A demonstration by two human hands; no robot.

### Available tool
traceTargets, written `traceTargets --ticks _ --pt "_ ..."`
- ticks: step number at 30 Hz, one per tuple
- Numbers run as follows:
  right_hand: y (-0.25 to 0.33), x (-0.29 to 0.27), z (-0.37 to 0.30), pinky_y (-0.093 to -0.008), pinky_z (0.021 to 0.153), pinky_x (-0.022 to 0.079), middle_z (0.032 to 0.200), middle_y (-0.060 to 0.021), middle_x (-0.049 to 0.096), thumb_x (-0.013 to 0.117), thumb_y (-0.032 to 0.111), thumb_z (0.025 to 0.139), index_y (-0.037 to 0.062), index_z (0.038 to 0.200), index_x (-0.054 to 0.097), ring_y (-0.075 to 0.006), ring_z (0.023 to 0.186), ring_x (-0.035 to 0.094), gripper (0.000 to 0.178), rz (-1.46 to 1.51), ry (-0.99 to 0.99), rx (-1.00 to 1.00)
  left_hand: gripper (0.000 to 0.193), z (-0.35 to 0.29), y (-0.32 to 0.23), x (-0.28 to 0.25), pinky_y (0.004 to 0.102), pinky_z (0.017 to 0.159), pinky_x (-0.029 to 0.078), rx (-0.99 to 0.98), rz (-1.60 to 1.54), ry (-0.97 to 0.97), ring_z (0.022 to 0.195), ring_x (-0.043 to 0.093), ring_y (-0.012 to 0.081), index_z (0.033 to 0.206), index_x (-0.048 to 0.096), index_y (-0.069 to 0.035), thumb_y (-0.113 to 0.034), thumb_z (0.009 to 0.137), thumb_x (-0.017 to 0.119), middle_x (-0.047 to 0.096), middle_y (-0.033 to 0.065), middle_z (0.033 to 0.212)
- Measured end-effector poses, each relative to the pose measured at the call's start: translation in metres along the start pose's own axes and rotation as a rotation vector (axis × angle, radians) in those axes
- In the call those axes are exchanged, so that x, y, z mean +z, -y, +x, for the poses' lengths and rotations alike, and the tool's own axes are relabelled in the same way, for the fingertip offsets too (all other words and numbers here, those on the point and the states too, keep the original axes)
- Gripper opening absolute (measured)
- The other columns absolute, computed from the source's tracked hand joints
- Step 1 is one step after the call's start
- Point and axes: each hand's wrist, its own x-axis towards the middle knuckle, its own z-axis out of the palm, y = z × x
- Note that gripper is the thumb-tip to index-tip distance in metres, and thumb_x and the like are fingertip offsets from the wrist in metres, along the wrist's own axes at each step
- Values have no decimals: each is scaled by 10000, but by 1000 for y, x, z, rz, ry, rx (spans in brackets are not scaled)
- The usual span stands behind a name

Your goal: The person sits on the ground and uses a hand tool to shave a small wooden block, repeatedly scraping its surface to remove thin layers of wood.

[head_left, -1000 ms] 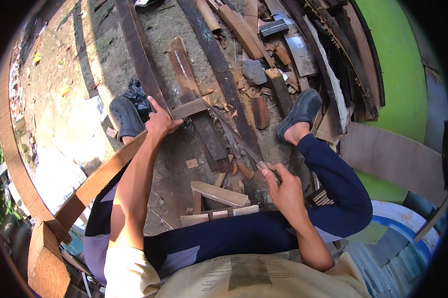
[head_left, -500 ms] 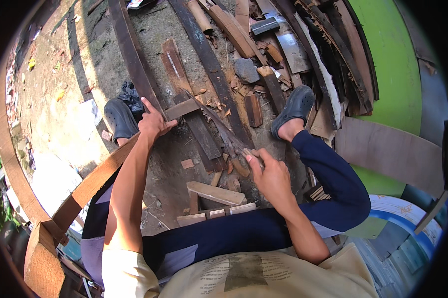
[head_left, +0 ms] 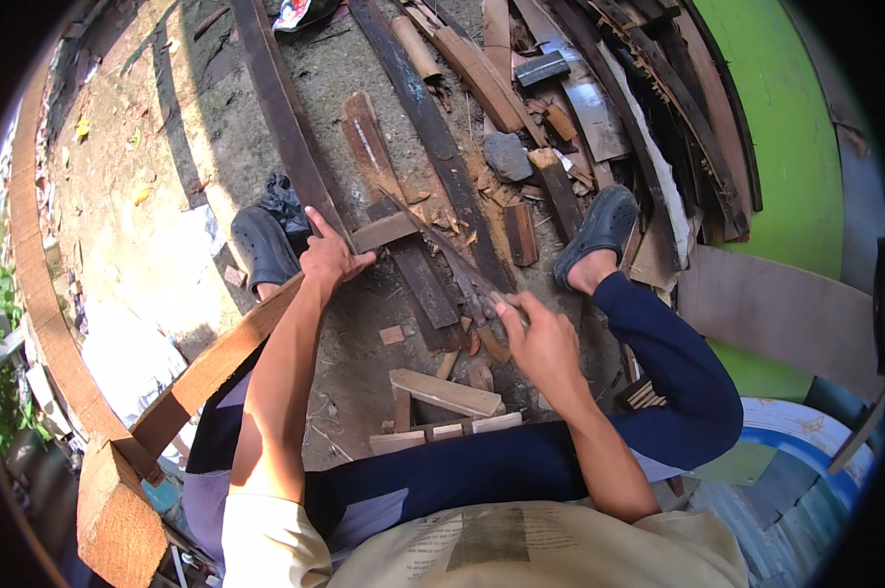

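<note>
My left hand [head_left: 331,258] is closed around a wooden beam, index finger stretched forward and thumb along its side. The beam [head_left: 212,363] slants up from the lower left beneath my left forearm; its shaded end [head_left: 384,231] shows just right of the hand. My right hand [head_left: 545,355] grips the handle of what looks like a hand saw, seen nearly edge-on. The narrow blade [head_left: 442,253] points up and left, crossing by that beam end. Whether its teeth are in the wood cannot be made out. Dark short boards [head_left: 423,279] lie beneath the blade.
Long dark planks [head_left: 291,127] lie ahead on the ground. Scrap timber [head_left: 648,108] is piled at the far right beside a green panel [head_left: 776,118]. My feet in dark clogs [head_left: 599,230] flank the work. A small wooden frame [head_left: 447,392] lies near my leg; a grey stone [head_left: 507,157] lies farther off.
The whole view has shifted a little, moving the scene right and down. Against the ground, my right hand has gone slightly forward with the saw. My left hand keeps its place on the beam.
</note>
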Motion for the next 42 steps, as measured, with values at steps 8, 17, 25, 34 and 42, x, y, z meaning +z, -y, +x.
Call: traceTargets --ticks 8,17,25,34,42 --pt "9 37 11 -581 742 539 840 -253 724 604 370 1026 57 1038 688 -501 830 696 324 -1 -51 -33 1540 2 -3 -3 428 988 556 17 0 -14 1152 688 396 1533 -303 74 -724 773 773 601 316 1355" --pt "27 43 97 -593 747 531 816 -264 712 597 423 1023 66 1043 677 -519 848 682 367 131 38 -15 1550 2 -16 -8 443 1007 544 6 -16 16 1186 672 398 1534 -319 50 -700 767 799 590 311 1378" --pt "-29 -3 -58 -525 727 551 899 -279 723 663 326 1008 57 1096 720 -458 850 715 289 169 -67 58 1550 3 -1 1 442 988 558 3 -17 -11 1157 687 404 1536 -302 66 -711 762 793 601 324 1348" --pt "20 45 63 -587 731 535 790 -276 705 625 380 1016 46 1061 695 -518 816 686 344 74 -3 -55 1537 2 -6 -3 444 993 556 22 -39 -9 1176 678 394 1544 -301 50 -708 771 790 601 317 1352" --pt "-8 5 -12 -586 708 549 812 -266 722 610 391 1020 95 1113 700 -484 778 709 323 34 -24 -36 1566 4 2 -1 470 1005 545 4 -60 -9 1175 669 449 1518 -320 82 -703 757 800 583 365 1352"
